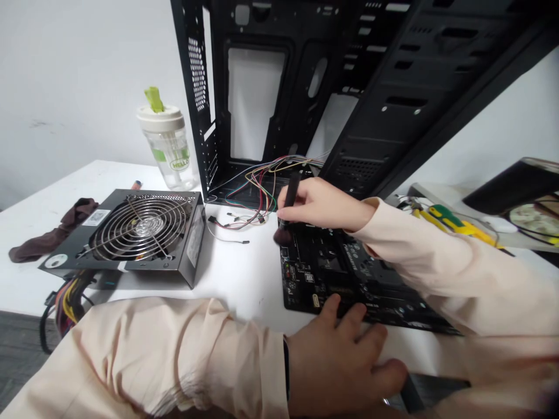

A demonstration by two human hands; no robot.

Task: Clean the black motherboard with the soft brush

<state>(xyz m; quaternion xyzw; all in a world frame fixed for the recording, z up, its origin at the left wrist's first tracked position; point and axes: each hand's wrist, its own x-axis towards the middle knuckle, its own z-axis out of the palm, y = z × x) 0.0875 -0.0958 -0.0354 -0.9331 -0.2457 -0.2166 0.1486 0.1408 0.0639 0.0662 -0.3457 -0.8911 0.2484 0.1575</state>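
Note:
A black motherboard (305, 279) lies flat on the white table. My right hand (312, 203) is closed round the dark handle of a brush (288, 209), held nearly upright, its bristles at the board's upper left corner. The fingers of my left hand (340, 355) are spread, with the tips resting on the board's near edge. Thin coloured wires (262, 192) come out of the open black computer case (301, 87) behind the board, and their connectors lie on the table just left of the brush.
At the left sits a power supply (144, 227) with a fan grille and bundled cables. Behind it stand a clear cup (168, 151) and, farther left, a dark cloth (61, 233). Yellow-green tools (454, 221) lie at the right beyond my right sleeve.

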